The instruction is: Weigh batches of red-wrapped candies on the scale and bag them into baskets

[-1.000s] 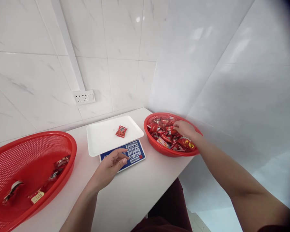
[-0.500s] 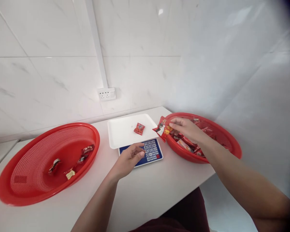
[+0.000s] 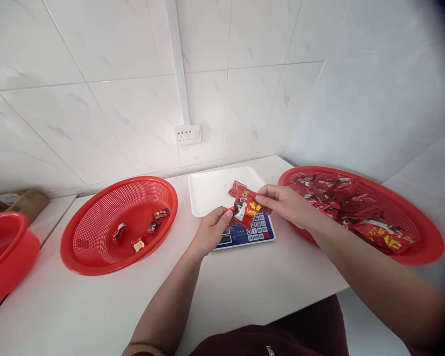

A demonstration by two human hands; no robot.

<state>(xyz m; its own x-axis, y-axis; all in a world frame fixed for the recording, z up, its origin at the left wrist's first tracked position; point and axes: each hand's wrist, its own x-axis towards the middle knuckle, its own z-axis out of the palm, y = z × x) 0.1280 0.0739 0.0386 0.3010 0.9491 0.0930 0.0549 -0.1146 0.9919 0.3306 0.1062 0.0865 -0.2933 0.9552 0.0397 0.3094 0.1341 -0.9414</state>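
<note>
Both my hands pinch one red snack packet (image 3: 246,207) above the blue keypad of a weighing scale (image 3: 259,231). My left hand (image 3: 210,231) grips its left edge. My right hand (image 3: 285,202) grips its right edge. Behind the packet, a small red packet (image 3: 235,188) lies on the scale's white tray (image 3: 209,190). To the right stands a red basket (image 3: 422,247) heaped with several red packets (image 3: 359,212). Left of the scale, another red basket (image 3: 96,257) holds three small packets (image 3: 141,232).
A white counter (image 3: 222,291) carries everything, with its front edge near my lap. A third red basket (image 3: 3,252) shows at the far left. Behind it sits a cardboard box (image 3: 22,201). A wall socket (image 3: 187,134) is mounted on the tiled wall.
My right hand lifted a packet out of the right basket and carried it left over the scale. My left hand rose from the keypad and took its other edge. The view swung left.
</note>
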